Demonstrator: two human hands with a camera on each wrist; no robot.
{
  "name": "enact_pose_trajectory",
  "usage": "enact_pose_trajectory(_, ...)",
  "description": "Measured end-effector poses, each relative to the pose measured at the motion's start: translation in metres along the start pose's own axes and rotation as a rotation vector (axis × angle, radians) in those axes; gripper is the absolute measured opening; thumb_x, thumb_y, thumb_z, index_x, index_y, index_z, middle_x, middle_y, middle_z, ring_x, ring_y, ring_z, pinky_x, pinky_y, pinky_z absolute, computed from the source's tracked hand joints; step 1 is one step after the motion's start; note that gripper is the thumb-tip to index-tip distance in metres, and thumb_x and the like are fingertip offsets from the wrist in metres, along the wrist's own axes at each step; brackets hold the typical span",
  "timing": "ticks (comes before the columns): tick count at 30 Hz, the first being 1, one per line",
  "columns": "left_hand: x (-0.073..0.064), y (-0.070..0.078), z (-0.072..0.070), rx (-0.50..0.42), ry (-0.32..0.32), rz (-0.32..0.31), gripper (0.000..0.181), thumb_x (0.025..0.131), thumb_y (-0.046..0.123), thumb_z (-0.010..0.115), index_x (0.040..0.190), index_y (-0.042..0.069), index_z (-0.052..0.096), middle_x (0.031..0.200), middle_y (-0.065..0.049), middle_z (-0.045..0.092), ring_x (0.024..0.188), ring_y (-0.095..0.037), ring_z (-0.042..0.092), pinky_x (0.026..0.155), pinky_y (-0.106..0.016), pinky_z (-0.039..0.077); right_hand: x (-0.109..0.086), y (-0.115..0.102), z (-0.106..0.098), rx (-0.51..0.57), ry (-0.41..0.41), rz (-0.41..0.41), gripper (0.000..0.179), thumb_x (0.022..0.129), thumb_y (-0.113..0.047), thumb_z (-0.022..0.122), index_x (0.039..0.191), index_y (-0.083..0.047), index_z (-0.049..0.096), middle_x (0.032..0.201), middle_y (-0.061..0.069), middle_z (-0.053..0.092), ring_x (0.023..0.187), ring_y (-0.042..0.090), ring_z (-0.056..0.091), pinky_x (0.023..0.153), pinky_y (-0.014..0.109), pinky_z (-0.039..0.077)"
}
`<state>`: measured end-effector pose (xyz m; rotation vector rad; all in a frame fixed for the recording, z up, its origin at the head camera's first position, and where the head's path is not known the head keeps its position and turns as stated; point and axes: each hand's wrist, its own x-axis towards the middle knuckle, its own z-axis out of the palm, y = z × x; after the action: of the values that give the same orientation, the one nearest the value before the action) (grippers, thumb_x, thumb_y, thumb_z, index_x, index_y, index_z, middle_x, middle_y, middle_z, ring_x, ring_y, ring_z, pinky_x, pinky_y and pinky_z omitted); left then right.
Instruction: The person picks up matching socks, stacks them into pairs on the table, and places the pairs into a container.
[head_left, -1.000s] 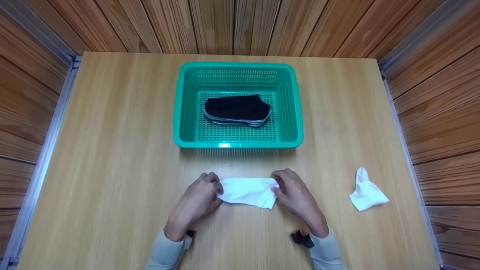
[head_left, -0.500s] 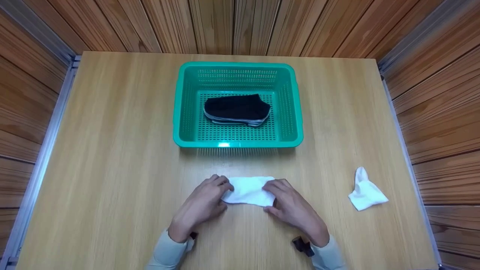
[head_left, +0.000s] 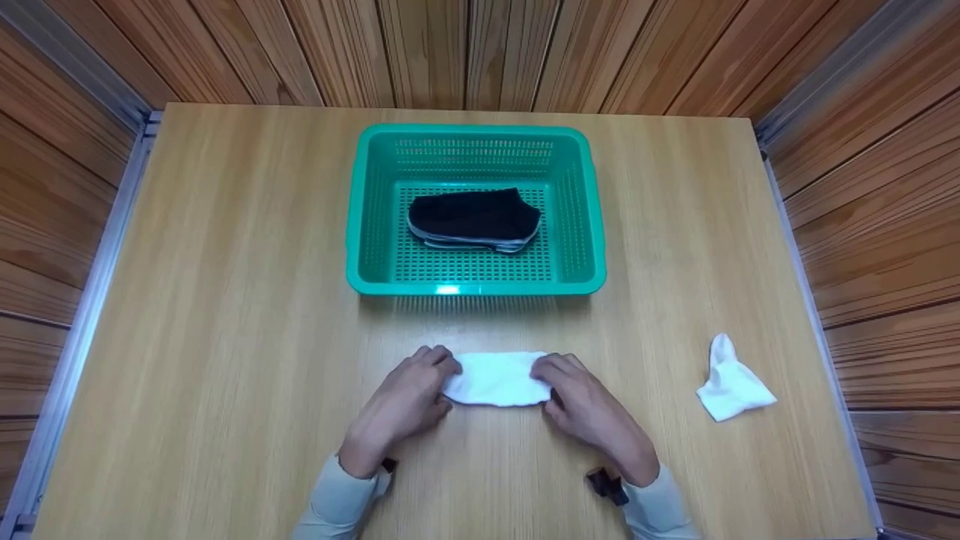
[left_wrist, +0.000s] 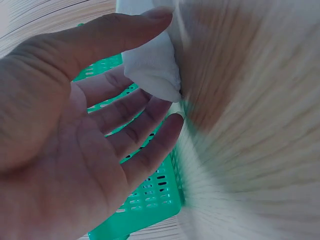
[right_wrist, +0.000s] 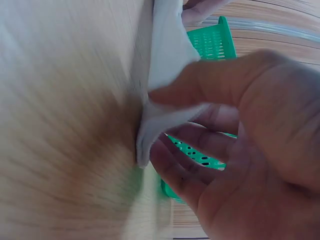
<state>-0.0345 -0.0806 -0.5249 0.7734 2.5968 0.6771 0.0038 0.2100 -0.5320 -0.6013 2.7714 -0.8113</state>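
Note:
A white sock [head_left: 498,379] lies flat on the table between both hands, folded into a short rectangle in the head view. My left hand [head_left: 409,397] holds its left end, fingers behind it and thumb in front in the left wrist view. At the right end, my right hand [head_left: 589,409] pinches the cloth, which lifts slightly between thumb and fingers [right_wrist: 172,162] in the right wrist view. Another white sock [head_left: 733,381] sits crumpled with a bent toe on the right of the table.
A green plastic basket [head_left: 476,289] stands beyond the hands at the table's middle back. Inside it lies a stack of dark and grey socks [head_left: 474,217]. Wooden plank walls [head_left: 465,52] enclose the table [head_left: 225,315] at the back and sides.
Both hands have moved inward along the white sock's ends. Its drooping lower right corner is now tucked in, leaving it shorter and more even. The basket and the other sock stay put.

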Motion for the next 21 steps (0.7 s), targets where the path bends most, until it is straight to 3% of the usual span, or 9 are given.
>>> enact_pose_trajectory(5,0.005,-0.001,-0.001,0.053,0.011,0.029,0.031,0.087,0.002,0.077,0.118,0.007,0.073,0.118,-0.007,0.071,0.105,-0.024,0.062,0.091,-0.041,0.055,0.003,0.001,0.002,0.028,0.052,0.014,0.02,0.093,0.002,0.07,0.11,-0.008,0.071,0.116,0.004,0.073,0.11,0.021,0.065,0.096,0.04,0.057)
enact_pose_trajectory(9,0.01,-0.003,-0.003,0.102,0.014,0.056,0.02,0.091,0.007,0.076,0.111,0.008,0.077,0.11,-0.006,0.074,0.1,-0.024,0.066,0.087,-0.041,0.056,0.006,0.0,0.001,0.093,0.116,0.099,0.015,0.096,-0.001,0.069,0.107,-0.011,0.072,0.108,-0.001,0.074,0.104,0.016,0.067,0.092,0.039,0.058)
enact_pose_trajectory(12,0.013,-0.004,-0.006,0.078,0.044,0.074,0.015,0.095,0.013,0.074,0.108,0.008,0.077,0.106,-0.005,0.076,0.098,-0.023,0.068,0.086,-0.041,0.056,0.008,-0.001,-0.002,0.199,0.164,0.174,0.014,0.098,-0.003,0.069,0.108,-0.012,0.072,0.106,-0.002,0.074,0.098,0.014,0.067,0.088,0.035,0.058)
enact_pose_trajectory(14,0.013,-0.005,-0.008,-0.017,0.064,0.066,0.014,0.098,0.015,0.071,0.109,0.007,0.076,0.104,-0.004,0.076,0.096,-0.021,0.067,0.086,-0.039,0.057,0.01,-0.001,-0.004,0.292,0.196,0.222,0.013,0.1,-0.005,0.069,0.11,-0.012,0.073,0.106,-0.001,0.075,0.096,0.012,0.066,0.086,0.032,0.056)
enact_pose_trajectory(16,0.012,-0.006,-0.01,-0.175,0.068,0.025,0.016,0.1,0.017,0.07,0.112,0.008,0.073,0.1,-0.004,0.073,0.091,-0.019,0.064,0.081,-0.035,0.055,0.011,-0.001,-0.006,0.391,0.232,0.274,0.013,0.101,-0.007,0.068,0.112,-0.011,0.072,0.106,0.0,0.075,0.092,0.011,0.065,0.083,0.028,0.055)
enact_pose_trajectory(19,0.011,-0.008,-0.013,-0.42,0.071,-0.074,0.018,0.102,0.02,0.069,0.117,0.01,0.069,0.099,-0.001,0.068,0.087,-0.015,0.058,0.075,-0.027,0.049,0.014,0.0,-0.008,0.502,0.28,0.336,0.014,0.101,-0.007,0.069,0.114,-0.007,0.071,0.101,0.006,0.075,0.086,0.011,0.065,0.077,0.023,0.053)
enact_pose_trajectory(21,0.011,-0.009,-0.013,-0.522,0.08,-0.147,0.02,0.102,0.021,0.07,0.119,0.012,0.068,0.095,-0.001,0.064,0.083,-0.015,0.056,0.07,-0.025,0.043,0.017,0.001,-0.009,0.539,0.291,0.37,0.016,0.099,-0.006,0.07,0.115,-0.004,0.069,0.097,0.008,0.072,0.082,0.01,0.064,0.072,0.02,0.051)
